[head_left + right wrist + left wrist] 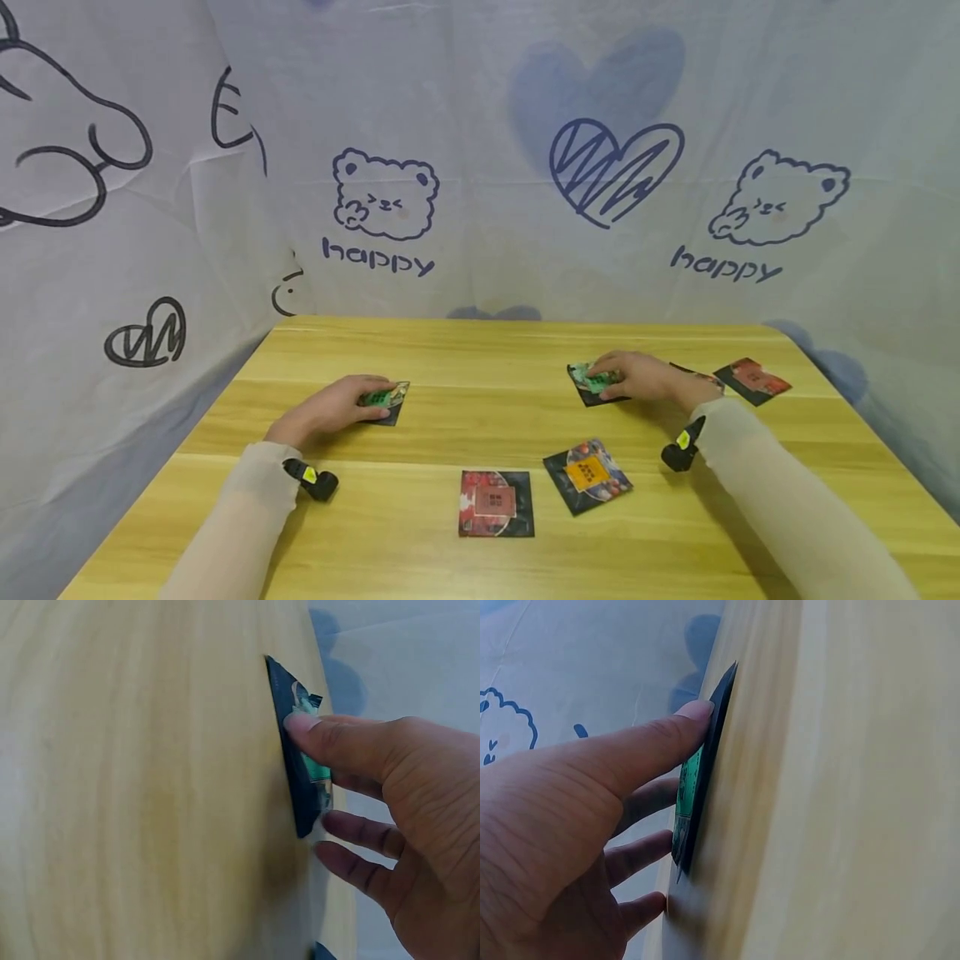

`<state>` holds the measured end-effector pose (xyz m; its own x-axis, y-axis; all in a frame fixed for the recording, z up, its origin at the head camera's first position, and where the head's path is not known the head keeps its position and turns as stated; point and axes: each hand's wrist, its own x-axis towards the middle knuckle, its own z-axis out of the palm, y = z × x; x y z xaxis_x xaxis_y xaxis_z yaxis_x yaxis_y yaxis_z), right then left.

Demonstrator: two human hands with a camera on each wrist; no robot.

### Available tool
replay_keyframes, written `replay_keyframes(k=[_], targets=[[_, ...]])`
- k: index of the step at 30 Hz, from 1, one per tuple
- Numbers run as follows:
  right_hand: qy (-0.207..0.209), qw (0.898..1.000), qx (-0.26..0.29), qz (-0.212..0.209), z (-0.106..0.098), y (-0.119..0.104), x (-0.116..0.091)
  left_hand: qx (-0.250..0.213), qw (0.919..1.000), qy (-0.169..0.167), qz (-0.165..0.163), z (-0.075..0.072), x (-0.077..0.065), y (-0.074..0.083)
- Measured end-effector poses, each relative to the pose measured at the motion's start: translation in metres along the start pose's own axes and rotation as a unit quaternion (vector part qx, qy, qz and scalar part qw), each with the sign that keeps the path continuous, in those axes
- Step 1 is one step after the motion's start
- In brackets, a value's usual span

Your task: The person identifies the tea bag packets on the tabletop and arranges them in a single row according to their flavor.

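At the left of the table, my left hand (340,407) holds a small square packet, black with a green label (381,398), between thumb and fingers. In the left wrist view the thumb (695,712) lies on the packet's near part and the packet is flat against the wood. Farther right, my right hand (640,379) pinches a matching green-labelled packet (287,742) with its thumb (304,726) on the near side; the index finger is mostly hidden behind. The ring and little fingers of the right hand reach past the packet's end.
Nearer the front lie a red-labelled packet (496,503) and an orange-labelled packet (588,475). Another red packet (752,381) lies at the right, beside one partly hidden by the right wrist. Printed white cloth (480,100) hangs behind the wooden table (450,358).
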<state>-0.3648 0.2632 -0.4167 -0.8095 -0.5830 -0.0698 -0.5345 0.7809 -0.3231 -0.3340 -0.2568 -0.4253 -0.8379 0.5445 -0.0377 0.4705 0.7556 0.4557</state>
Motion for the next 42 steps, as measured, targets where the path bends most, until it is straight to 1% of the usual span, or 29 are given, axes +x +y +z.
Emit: replay_keyframes(k=[4,6,9,12,16,20,24,28,33,37,42], targets=[[0.024,0.999,-0.019,-0.027,0.004,0.003,0.001,0.003,1.0,-0.001,0.001,-0.001,0.001,0.002],[0.033,0.999,-0.019,-0.032,0.006,0.004,0.001,-0.001,1.0,-0.001,-0.003,-0.001,0.001,0.003],[0.04,0.999,-0.004,-0.03,0.009,0.004,0.001,-0.003,1.0,0.002,0.003,-0.001,0.002,0.005],[0.043,0.999,0.009,-0.028,0.011,0.003,0.001,-0.002,0.9999,0.007,0.009,-0.002,0.002,0.005],[0.042,0.999,0.003,-0.034,0.013,0.001,0.002,0.0,0.9999,0.01,0.008,-0.001,0.001,0.004],[0.034,0.999,0.0,-0.029,0.014,-0.003,0.001,-0.002,1.0,0.009,-0.001,0.001,0.001,0.004],[0.037,0.999,-0.009,-0.025,0.015,-0.008,0.001,0.0,0.9999,0.017,-0.003,0.002,0.003,0.005],[0.043,0.998,-0.018,-0.033,0.017,-0.014,0.004,0.004,0.9996,0.027,-0.002,0.003,0.004,0.006],[0.042,0.998,-0.03,-0.042,0.019,-0.022,0.008,0.002,0.9996,0.029,-0.004,0.005,0.003,0.006],[0.046,0.998,-0.034,-0.036,0.021,-0.028,0.009,-0.001,0.9993,0.034,-0.014,0.007,0.003,0.004],[0.047,0.998,-0.039,-0.027,0.026,-0.036,0.011,-0.006,0.9993,0.036,-0.012,0.01,0.003,0.003]])
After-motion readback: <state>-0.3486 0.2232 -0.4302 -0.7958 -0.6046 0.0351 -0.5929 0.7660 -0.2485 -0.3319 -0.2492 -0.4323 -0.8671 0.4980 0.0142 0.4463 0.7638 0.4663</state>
